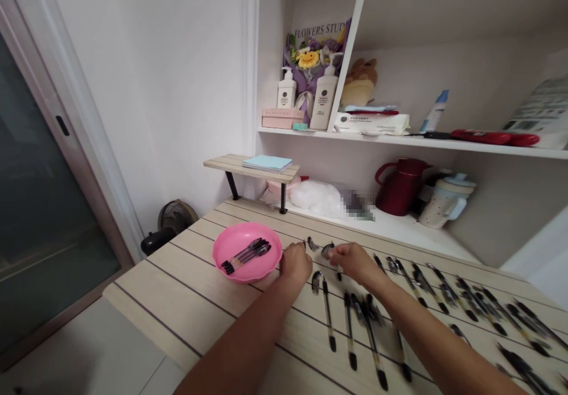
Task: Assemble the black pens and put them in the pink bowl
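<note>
My left hand (296, 262) is closed beside the right rim of a pink bowl (218, 247). A small dark tip shows by its fingers; the rest of what it grips is hidden. Fingers of my right hand (355, 263) pinch a black pen cap (327, 249) just above the table. Another loose cap (312, 243) lies between the hands. Several black pens (248, 255) lie bundled side by side in the bowl. Nearer me, a pen (329, 318) lies next to a cap (316, 282), with more pens (375, 342) under my right forearm.
Many more pens and caps (465, 300) are spread over the right of the slatted wooden table (177, 288). Behind the bowl stands a small raised shelf (222, 163) with blue paper (267, 162). A red jug (402, 187) and a pale bottle (446, 203) stand at the back.
</note>
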The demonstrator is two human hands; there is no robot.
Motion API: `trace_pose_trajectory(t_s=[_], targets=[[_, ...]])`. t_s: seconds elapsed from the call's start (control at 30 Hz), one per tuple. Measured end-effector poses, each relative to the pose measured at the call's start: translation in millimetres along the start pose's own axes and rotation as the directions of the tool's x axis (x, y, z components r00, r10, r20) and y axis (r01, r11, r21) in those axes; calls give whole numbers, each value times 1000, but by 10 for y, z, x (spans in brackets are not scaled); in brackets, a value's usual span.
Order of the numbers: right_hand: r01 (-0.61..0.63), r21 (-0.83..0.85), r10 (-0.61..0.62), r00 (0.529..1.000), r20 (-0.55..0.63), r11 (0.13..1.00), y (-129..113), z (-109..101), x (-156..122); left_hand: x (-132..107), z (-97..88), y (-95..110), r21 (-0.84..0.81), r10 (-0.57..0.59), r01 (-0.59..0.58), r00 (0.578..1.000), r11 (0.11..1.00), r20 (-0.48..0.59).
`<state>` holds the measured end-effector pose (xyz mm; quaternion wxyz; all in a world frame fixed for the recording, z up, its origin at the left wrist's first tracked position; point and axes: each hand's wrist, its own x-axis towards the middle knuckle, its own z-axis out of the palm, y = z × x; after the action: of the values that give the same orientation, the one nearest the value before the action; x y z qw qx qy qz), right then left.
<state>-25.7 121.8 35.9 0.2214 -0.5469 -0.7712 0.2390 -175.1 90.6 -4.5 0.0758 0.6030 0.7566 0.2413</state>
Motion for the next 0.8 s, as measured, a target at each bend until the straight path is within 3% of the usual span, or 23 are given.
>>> trace_pose_trajectory(t_s=[0.17, 0.3, 0.43, 0.6, 0.7, 0.8], targets=[[55, 302, -103, 984, 145, 952, 71, 1, -747, 174, 41, 83, 31, -28, 27, 999, 999, 45], [4, 399, -59, 990, 125, 917, 121, 37, -1101, 269, 54, 120, 46, -5, 2, 997, 999, 80], [-70, 486, 27, 995, 95, 871, 205, 93, -1183, 290, 26, 140, 62, 51, -57, 994, 996, 99], [-16, 553, -4, 999, 36, 833, 320, 170, -1184, 229, -86, 190, 103, 127, -138, 986, 985, 107], [-3, 538, -5, 1000, 12, 843, 363, 207, -1183, 225, -259, 221, 128, 182, -193, 979, 973, 95], [28, 505, -25, 1000, -13, 863, 367, 216, -1187, 300, -556, 155, 165, 198, -208, 977, 964, 74]])
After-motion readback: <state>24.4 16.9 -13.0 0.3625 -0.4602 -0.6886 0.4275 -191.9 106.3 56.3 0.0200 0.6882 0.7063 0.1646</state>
